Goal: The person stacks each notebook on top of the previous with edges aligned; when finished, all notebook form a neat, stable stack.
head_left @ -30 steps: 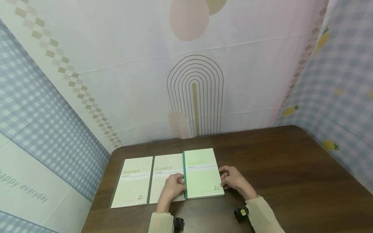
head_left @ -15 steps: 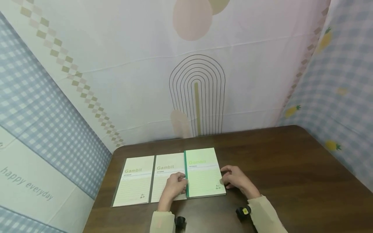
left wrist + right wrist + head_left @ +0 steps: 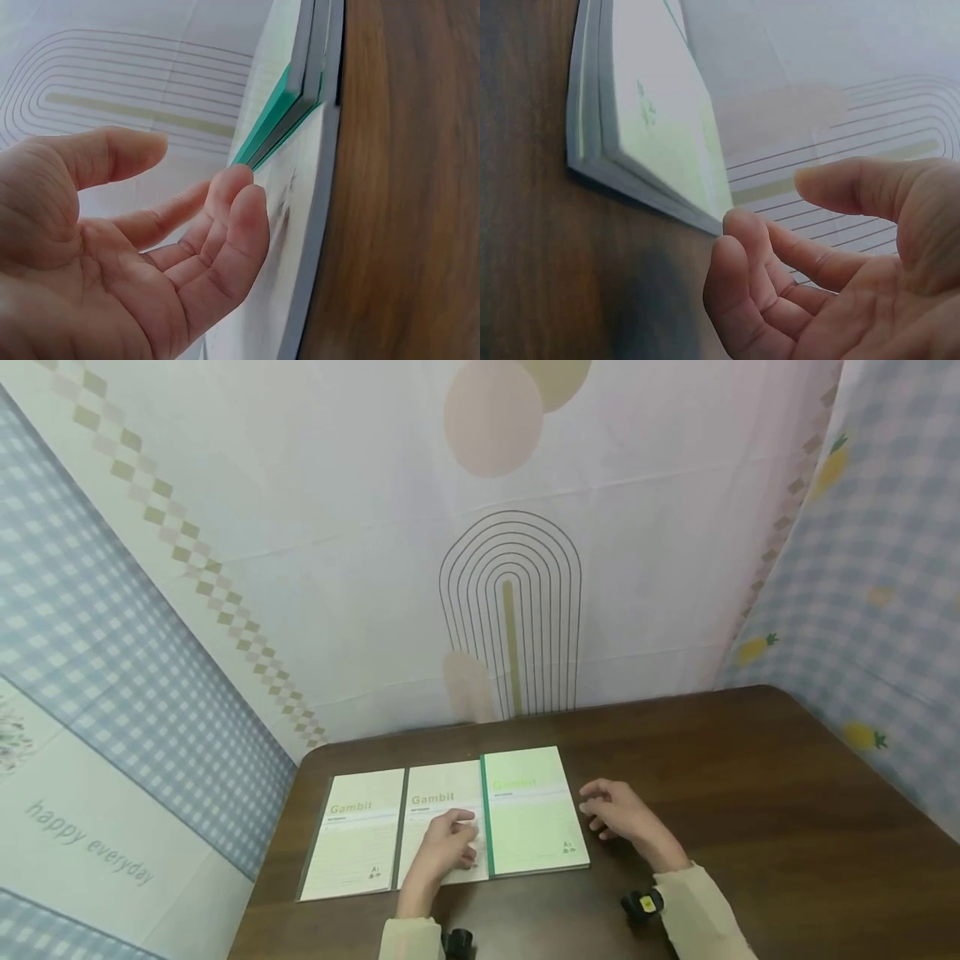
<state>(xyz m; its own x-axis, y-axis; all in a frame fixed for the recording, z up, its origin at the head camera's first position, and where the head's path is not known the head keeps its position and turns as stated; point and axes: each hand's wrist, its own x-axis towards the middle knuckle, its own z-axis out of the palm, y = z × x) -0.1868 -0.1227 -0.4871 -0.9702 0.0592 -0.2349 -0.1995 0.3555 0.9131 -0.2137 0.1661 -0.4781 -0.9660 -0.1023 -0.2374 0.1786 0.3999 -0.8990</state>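
Observation:
A green-spined notebook (image 3: 532, 810) lies at the right end of a row of pale "Gambit" notebooks. Its layered edge in both wrist views shows more than one notebook stacked there. To its left are a middle notebook (image 3: 435, 781) and a left notebook (image 3: 356, 835), both with dark spines. My left hand (image 3: 444, 845) is over the middle notebook, fingers loosely bent, fingertips near the green spine (image 3: 274, 112); nothing is between thumb and fingers. Just off the stack's right edge is my right hand (image 3: 617, 810), thumb apart from its bent fingers and holding nothing.
The notebooks lie on a dark brown wooden table (image 3: 750, 810). A patterned white cloth (image 3: 360, 593) hangs behind its far edge, with blue checked cloth (image 3: 885, 593) at the sides. Black wrist cameras (image 3: 642, 905) sit below the hands.
Both hands have come away from the sides of the green-spined stack, the right to the right and the left slightly leftward. The notebooks keep their row; the head view has shifted slightly.

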